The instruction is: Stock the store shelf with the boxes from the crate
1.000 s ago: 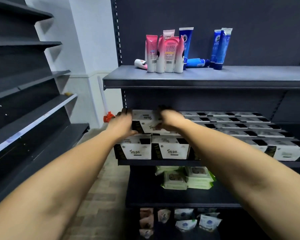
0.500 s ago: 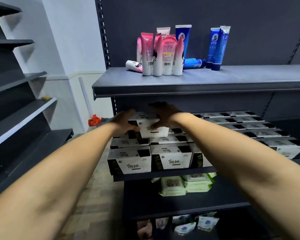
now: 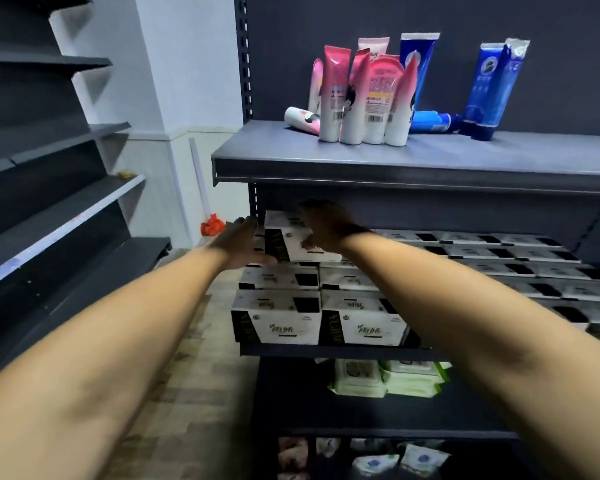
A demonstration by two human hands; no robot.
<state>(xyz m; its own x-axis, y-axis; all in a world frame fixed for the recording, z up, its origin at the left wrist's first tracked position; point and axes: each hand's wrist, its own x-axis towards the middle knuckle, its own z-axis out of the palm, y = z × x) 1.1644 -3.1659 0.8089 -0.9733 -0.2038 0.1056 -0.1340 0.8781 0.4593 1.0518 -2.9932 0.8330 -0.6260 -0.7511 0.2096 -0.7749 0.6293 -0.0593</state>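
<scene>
The dark shelf unit [image 3: 430, 209] fills the view from 12 to 4 o'clock. Its middle shelf [image 3: 326, 351] carries white-and-black boxes [image 3: 278, 320] laid flat in rows running off towards 3 o'clock. The crate is out of view.

The top box [image 3: 321, 252] sits on the stack at the shelf's 9 o'clock end, just under the upper shelf [image 3: 395, 168], with little room above it. It is skewed, its black end swung towards 7 o'clock.

It looks like printed card: probably light, stiff along its edges, smooth enough to slide on the boxes beneath, and likely to dent if squeezed mid-face. The two short ends, or the top edge against the front face, look the best places to take hold.

Both forearms reach forward, nearly level. The right hand [image 3: 326, 225] lies over the box's top at 12 o'clock, its grip closed on the box with fingers curled over the top and the thumb on the front face. The left hand [image 3: 238, 245] is at the box's 9 o'clock end, grip released, fingers straight along the black side.
</scene>
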